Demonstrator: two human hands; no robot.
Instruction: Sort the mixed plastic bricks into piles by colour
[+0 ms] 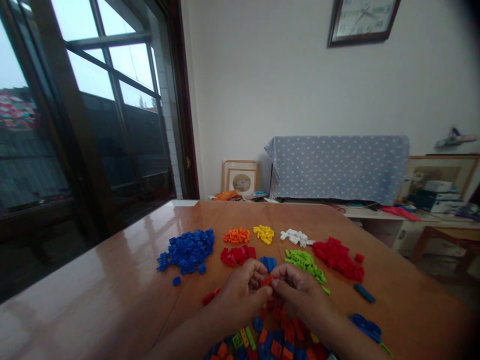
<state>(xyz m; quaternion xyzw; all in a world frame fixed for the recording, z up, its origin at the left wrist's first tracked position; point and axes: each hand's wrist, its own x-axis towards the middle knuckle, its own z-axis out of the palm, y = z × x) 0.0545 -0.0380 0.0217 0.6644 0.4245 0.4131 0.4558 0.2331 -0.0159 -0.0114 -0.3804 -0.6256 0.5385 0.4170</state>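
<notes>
My left hand [245, 286] and my right hand [298, 289] meet above the near part of the table. Between their fingertips is a small orange-red toy brick [267, 281], pinched from both sides and partly covered by the fingers. Just beyond the fingertips lies a group of blue bricks [268, 263]. Below my hands spreads a mixed heap of bricks [275, 347] in red, blue, orange, green and yellow, partly hidden by my forearms. A loose red brick [210, 297] rests left of my left wrist.
Sorted piles stand on the wooden table [123, 285]: blue pieces [191, 250], orange [237, 235], yellow [264, 233], white [295, 237], green [305, 264], and red ones left [238, 255] and right [339, 257]. Blue scissors [365, 326] lie beside my right forearm.
</notes>
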